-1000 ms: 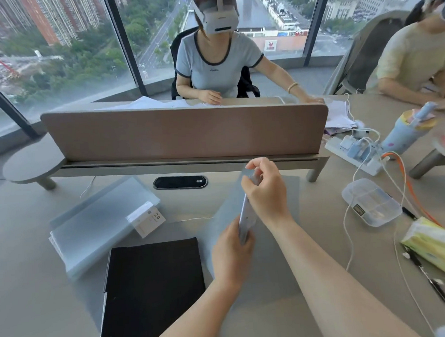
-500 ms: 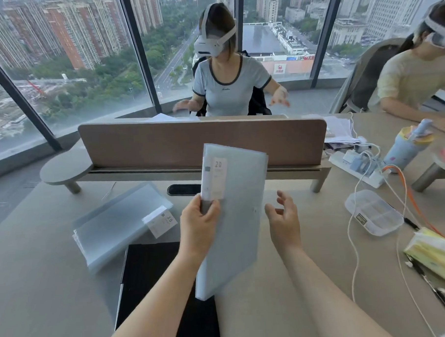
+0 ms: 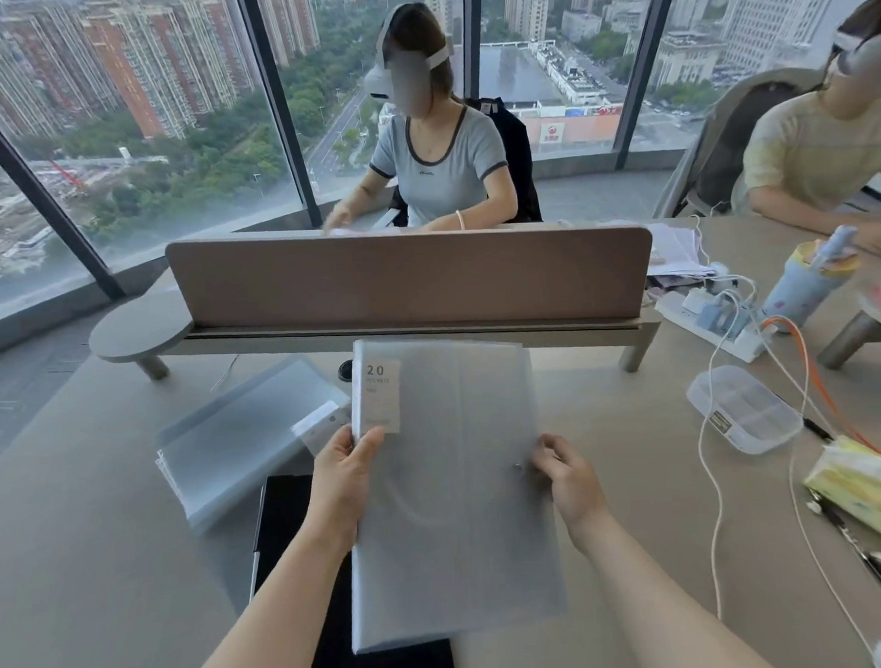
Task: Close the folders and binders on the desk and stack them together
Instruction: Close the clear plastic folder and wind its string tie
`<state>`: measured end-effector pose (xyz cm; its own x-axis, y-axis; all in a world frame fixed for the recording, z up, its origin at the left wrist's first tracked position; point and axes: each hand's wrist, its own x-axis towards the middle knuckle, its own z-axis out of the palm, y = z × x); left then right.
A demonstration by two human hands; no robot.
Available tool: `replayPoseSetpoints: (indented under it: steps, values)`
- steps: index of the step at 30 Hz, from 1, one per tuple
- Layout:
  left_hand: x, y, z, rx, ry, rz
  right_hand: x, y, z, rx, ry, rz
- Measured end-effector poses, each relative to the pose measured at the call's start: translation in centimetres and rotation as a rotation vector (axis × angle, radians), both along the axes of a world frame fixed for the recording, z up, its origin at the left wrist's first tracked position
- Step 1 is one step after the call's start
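A closed translucent grey folder [image 3: 455, 489] with a white "20" label is held flat in front of me, above the desk. My left hand [image 3: 341, 482] grips its left edge by the spine, thumb on the cover. My right hand [image 3: 566, 480] pinches its right edge near a small round snap. Under its lower left corner lies a closed black binder [image 3: 309, 612]. A second translucent folder [image 3: 241, 438], also closed, lies tilted on the desk to the left.
A brown divider panel [image 3: 406, 279] on a low shelf crosses the desk ahead. To the right are a clear plastic box [image 3: 742, 409], a power strip [image 3: 705, 317], white and orange cables, a tissue pack [image 3: 864, 489] and pens. Two people sit beyond.
The folder, held upright and slanted by my left hand alone, has come down flat and square. My right hand, open beside it before, has closed on its right edge.
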<state>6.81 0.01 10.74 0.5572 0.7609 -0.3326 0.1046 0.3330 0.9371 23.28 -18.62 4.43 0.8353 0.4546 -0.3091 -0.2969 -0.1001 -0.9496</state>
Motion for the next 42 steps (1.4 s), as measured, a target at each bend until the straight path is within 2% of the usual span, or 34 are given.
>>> replayPoseSetpoints:
  steps: [7,15,24,37,42]
  values:
    - [-1.7,1.1,-5.5,-0.071,0.146,0.050,-2.3,-0.8,-3.6,-0.154,0.163,0.055]
    - [-4.6,1.3,-10.5,-0.037,0.341,-0.097,-5.9,-1.6,-6.7,-0.440,0.006,0.120]
    - [-4.7,0.2,-11.5,0.278,0.540,-0.292,-7.4,-2.5,-9.1,-0.571,-0.058,0.079]
    - [-1.4,-3.3,-12.9,0.445,0.728,-0.464,-2.7,-4.8,-9.6,-0.719,-0.119,0.214]
    - [-0.7,-5.5,-13.0,0.769,0.890,-0.542,-2.2,-5.4,-9.8,-0.778,-0.113,0.255]
